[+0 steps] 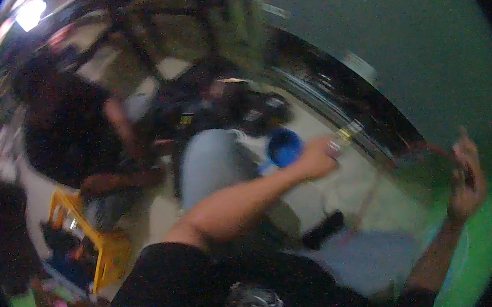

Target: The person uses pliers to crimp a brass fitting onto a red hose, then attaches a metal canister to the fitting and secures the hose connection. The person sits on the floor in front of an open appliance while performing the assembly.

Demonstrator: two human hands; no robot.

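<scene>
The whole picture is blurred. My left hand reaches across above my bent knee and is closed in a fist; a small pale spot shows at its fingers, but what it grips is unclear. Just past the fist is a small yellowish thing, too smeared to name. A round blue container, perhaps a cup, sits beside my left wrist. At the far right, my right hand is raised before the green wall, one finger pointing up and the others bent. A thin reddish strand runs close to it.
A black oblong object lies on the pale floor between my legs. Another person in dark clothes sits at the left, near a yellow plastic stool. Dark bags or similar items lie ahead. A black strip edges the wall.
</scene>
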